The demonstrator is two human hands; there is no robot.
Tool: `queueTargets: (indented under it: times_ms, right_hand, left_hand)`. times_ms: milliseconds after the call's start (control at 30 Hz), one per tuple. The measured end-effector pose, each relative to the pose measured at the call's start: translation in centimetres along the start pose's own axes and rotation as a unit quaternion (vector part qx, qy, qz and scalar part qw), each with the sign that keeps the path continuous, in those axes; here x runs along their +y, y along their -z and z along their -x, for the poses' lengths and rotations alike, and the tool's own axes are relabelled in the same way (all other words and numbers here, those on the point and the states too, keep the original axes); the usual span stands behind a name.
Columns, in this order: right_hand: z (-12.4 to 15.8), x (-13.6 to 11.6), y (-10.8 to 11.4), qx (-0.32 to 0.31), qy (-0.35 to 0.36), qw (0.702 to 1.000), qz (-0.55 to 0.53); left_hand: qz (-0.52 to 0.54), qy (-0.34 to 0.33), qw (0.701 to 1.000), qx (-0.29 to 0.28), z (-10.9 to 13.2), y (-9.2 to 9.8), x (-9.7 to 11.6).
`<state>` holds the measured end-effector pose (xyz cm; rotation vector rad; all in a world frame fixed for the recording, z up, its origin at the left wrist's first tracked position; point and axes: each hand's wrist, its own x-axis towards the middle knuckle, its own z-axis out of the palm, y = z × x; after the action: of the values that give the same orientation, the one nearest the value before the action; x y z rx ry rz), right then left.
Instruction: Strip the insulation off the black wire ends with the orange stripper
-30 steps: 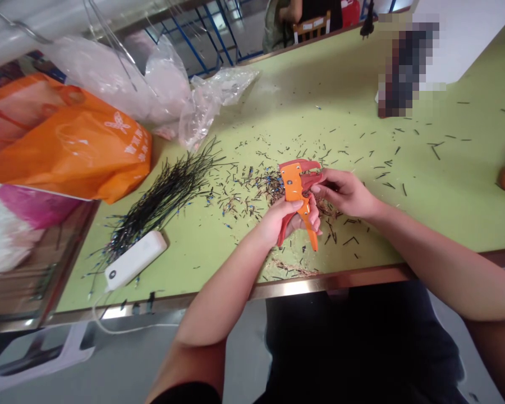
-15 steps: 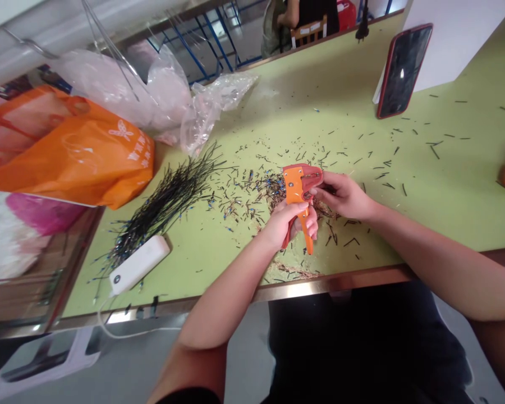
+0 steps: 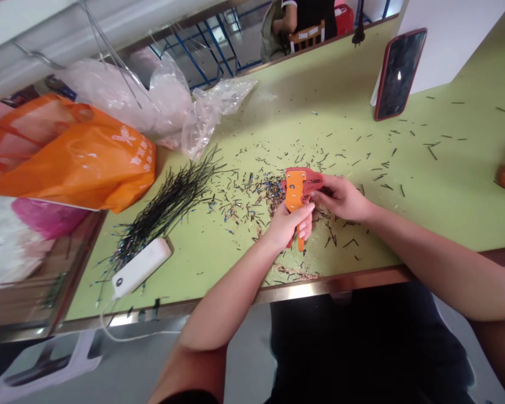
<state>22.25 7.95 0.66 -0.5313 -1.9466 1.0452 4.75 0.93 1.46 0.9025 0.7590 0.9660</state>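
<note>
The left hand (image 3: 292, 224) is wrapped around orange pliers (image 3: 295, 193), silver rivets on their body. The right hand (image 3: 345, 196) touches their red head; whether its fingers are closed, I cannot tell. Wire scraps (image 3: 275, 193) litter the tabletop (image 3: 219, 264) around both hands. Left of them, past black wires (image 3: 164, 205), sits an orange bag (image 3: 88, 168), contents unclear, with clear plastic (image 3: 168, 106) beyond.

A single camera, worn on the person's head, looks forward and down over the near edge of the tabletop (image 3: 219, 252), catching the dark clothing (image 3: 362, 348) of the wearer below. Both forearms reach in from the bottom and right, putting the hands near mid-frame. The wide view is rolled, so tabletop edges climb rightward, and extends past the far edge to a co-worker's arm (image 3: 287, 23).
</note>
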Motion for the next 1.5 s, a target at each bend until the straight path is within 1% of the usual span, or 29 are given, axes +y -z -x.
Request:
queueTargets:
  times_ms: [100,167,333,433,533,667,800,933,1067,1200,1400,1500]
  right_hand:
    - [-0.1,-0.2,0.1,-0.002,-0.005,1.0,0.009]
    - [-0.2,-0.2,0.2,0.005,-0.018,0.999,0.028]
    - [-0.5,-0.1,1.0,0.062,-0.039,0.994,0.079]
    - [-0.6,-0.2,1.5,0.089,-0.038,0.991,0.093]
    - [-0.5,-0.4,1.8,0.101,-0.04,0.99,0.094]
    - [-0.5,-0.7,1.9,0.118,-0.043,0.989,0.079]
    - [-0.5,-0.7,1.9,0.127,-0.04,0.989,0.06]
    - [-0.5,-0.7,1.7,0.115,-0.053,0.991,0.048]
    - [-0.6,-1.1,1.7,0.096,-0.051,0.994,0.015]
    - [-0.6,-1.4,1.7,0.079,-0.07,0.994,0.001]
    - [-0.4,-1.6,1.7,0.072,-0.089,0.993,0.013]
    - [-0.4,-1.8,1.7,0.072,-0.09,0.993,0.002]
  left_hand:
    - [0.002,-0.007,1.0,0.008,-0.2,0.1,-0.3]
    - [0.014,-0.006,1.0,0.012,-0.2,0.2,0.0]
    - [0.061,0.002,0.998,0.03,0.0,0.9,1.7]
    - [0.064,0.015,0.997,0.034,0.1,1.5,2.3]
    - [0.05,0.028,0.998,0.031,0.1,1.8,2.1]
    - [0.047,0.033,0.998,0.024,0.0,1.7,1.6]
    - [0.041,0.034,0.998,0.028,0.0,1.7,1.4]
    - [0.019,0.032,0.999,0.027,0.0,2.0,1.1]
    - [-0.012,0.025,0.999,0.015,0.0,2.2,0.5]
    - [-0.02,0.022,1.0,0.008,0.0,2.3,0.2]
    - [-0.018,0.021,1.0,0.001,0.2,1.9,0.3]
    - [-0.022,0.017,1.0,0.012,0.3,1.5,0.5]
